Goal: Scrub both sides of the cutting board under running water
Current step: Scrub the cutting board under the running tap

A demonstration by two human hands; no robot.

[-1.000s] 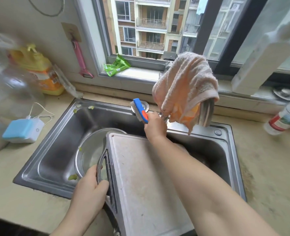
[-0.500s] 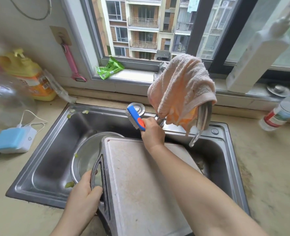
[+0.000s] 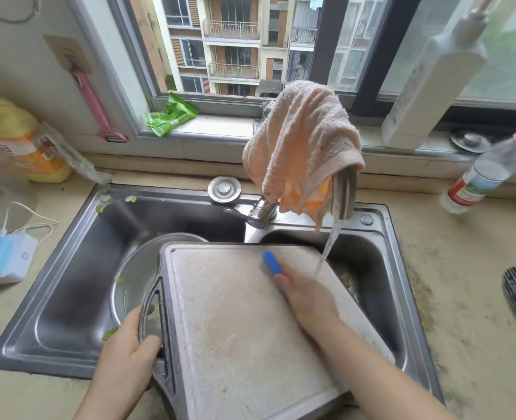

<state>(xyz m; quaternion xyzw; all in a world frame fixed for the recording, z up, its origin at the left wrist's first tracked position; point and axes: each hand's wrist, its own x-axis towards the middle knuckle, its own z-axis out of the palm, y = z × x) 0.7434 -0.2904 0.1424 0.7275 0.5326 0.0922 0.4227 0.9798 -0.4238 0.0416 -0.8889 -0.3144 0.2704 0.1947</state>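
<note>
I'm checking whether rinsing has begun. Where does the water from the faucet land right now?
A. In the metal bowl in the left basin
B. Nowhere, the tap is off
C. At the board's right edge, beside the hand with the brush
C: the stream falls from the faucet to the cutting board's right edge, beside the right hand gripping the brush.

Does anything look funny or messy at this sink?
Yes. A towel is draped over the tap while water runs, and green scraps lie in the sink.
</note>
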